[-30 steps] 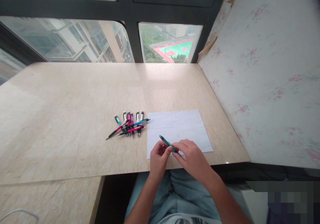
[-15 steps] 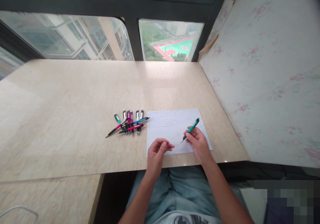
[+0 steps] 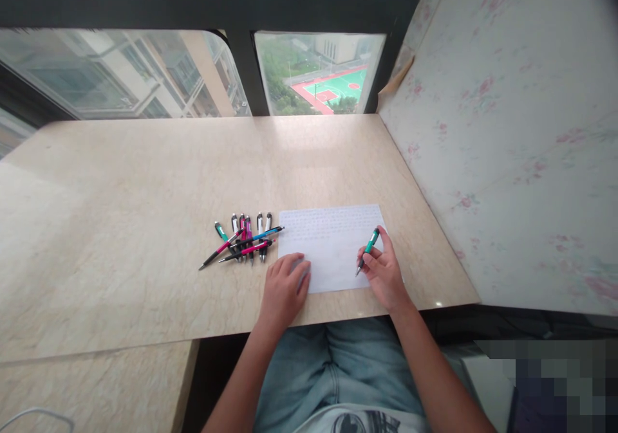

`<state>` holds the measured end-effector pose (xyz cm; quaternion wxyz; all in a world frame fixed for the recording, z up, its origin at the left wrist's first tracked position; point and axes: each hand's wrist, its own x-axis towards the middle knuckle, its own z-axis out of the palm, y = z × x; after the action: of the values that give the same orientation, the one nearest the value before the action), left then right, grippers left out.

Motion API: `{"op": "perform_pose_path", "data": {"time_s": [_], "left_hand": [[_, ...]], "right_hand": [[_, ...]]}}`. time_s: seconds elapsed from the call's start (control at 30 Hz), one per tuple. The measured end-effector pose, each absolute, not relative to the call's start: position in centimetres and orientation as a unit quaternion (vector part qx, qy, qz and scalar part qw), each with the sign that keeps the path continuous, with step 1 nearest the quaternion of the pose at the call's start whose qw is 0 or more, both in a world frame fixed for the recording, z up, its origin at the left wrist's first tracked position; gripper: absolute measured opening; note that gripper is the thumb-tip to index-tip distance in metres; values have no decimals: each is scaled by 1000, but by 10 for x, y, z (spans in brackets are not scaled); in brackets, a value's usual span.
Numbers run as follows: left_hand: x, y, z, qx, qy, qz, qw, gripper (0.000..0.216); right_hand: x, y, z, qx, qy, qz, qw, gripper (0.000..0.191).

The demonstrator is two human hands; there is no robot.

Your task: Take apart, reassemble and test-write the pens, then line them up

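Observation:
My right hand (image 3: 385, 273) grips a green and black pen (image 3: 368, 250) above the right part of a white sheet of paper (image 3: 333, 259). The pen is tilted, its tip pointing down and left; whether the tip touches the paper I cannot tell. Rows of handwriting fill the sheet's upper part. My left hand (image 3: 287, 283) lies palm down over the sheet's lower left corner, fingers stretched out, holding nothing. Just beyond it, left of the paper, lies a group of pens (image 3: 247, 243) in green, white, pink, purple and blue, some crossed over others.
The beige marble-patterned tabletop (image 3: 145, 182) reaches back to a dark window frame (image 3: 244, 66). A wall with floral paper (image 3: 502, 163) closes off the right side. A lower ledge (image 3: 96, 388) at the front left carries a white cable (image 3: 41, 411).
My left hand has moved left and flattened onto the paper's lower left corner. My right index finger has risen to the pen's upper end, and the pen stands steeper. The camera view shifted slightly.

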<state>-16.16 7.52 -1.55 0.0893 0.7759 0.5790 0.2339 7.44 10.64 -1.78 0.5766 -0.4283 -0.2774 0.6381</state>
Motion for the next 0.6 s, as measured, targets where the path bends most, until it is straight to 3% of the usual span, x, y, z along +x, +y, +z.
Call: {"op": "perform_pose_path", "data": {"time_s": [0.6], "left_hand": [[-164,76,-16,771,577,247,102,18]], "right_hand": [[70,109,-17,-462,-338,583,577,104]]}}
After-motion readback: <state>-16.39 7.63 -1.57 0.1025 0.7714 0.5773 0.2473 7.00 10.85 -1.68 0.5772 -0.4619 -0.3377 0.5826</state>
